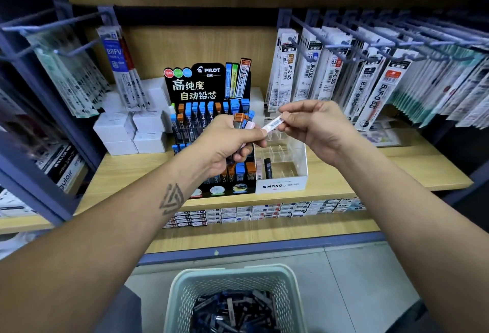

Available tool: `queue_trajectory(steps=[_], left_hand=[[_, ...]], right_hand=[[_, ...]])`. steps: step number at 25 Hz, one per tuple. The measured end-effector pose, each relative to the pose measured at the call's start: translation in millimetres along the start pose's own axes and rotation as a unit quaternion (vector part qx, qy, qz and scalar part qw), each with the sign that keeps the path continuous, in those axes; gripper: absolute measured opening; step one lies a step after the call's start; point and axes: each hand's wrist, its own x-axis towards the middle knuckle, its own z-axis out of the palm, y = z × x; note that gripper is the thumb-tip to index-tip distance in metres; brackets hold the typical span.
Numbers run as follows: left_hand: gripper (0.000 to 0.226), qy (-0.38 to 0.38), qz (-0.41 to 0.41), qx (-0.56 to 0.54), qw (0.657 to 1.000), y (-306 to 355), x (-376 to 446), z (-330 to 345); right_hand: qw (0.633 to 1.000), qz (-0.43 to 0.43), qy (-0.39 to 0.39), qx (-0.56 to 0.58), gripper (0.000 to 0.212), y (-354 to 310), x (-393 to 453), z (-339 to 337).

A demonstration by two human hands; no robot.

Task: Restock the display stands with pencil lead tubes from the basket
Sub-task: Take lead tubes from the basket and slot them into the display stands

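My left hand (227, 142) grips a bunch of lead tubes (242, 121) with orange, blue and pink caps, in front of the black Pilot display stand (209, 86). My right hand (315, 126) pinches one end of a white tube (274, 123) with a barcode label; its other end meets my left fingers. Both hands hover above the white Mono display stand (283, 184), which holds one black tube (268, 168) and a pale one beside it. The pale green basket (185, 287) sits on the floor below, with many dark tubes (235, 311) inside.
Small white boxes (132, 131) are stacked left of the Pilot stand on the wooden shelf (397, 168). Refill packs hang from hooks at left (119, 68) and right (370, 76). A row of small boxes (264, 212) lines the shelf below.
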Motion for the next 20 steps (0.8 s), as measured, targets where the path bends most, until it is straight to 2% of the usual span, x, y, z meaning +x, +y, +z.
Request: queue_trajectory(steps=[3,6,9,12,15,18,20], left_hand=[[0.008,-0.011,-0.008,-0.02,1.0,0.6,0.4,-1.0],[0.017,0.029,-0.005,-0.039,0.999,-0.1,5.5,-2.9],[0.012,0.072,0.02,-0.074,0.994,4.6,11.1,-4.3],[0.01,0.055,0.034,-0.037,0.997,7.5,12.6,2.0],[0.009,0.047,0.016,-0.076,0.996,8.5,15.0,3.2],[0.014,0.054,-0.022,-0.124,0.991,11.3,14.9,-4.6],[0.017,0.052,-0.047,-0.152,0.986,12.4,13.2,-10.1]], right_hand=[[0.999,-0.017,-0.033,-0.008,0.021,-1.4,2.2,-0.3],[0.998,-0.011,-0.031,-0.049,0.02,-2.0,8.4,-1.6],[0.972,-0.05,-0.07,-0.218,0.017,-2.0,10.5,0.6],[0.934,-0.112,-0.116,-0.32,0.023,-0.5,11.7,11.2],[0.92,-0.122,-0.067,-0.365,0.033,4.2,25.3,5.0],[0.897,-0.142,0.02,-0.418,0.024,23.7,39.1,-3.1],[0.886,-0.169,0.042,-0.429,0.015,37.7,43.4,3.0]])
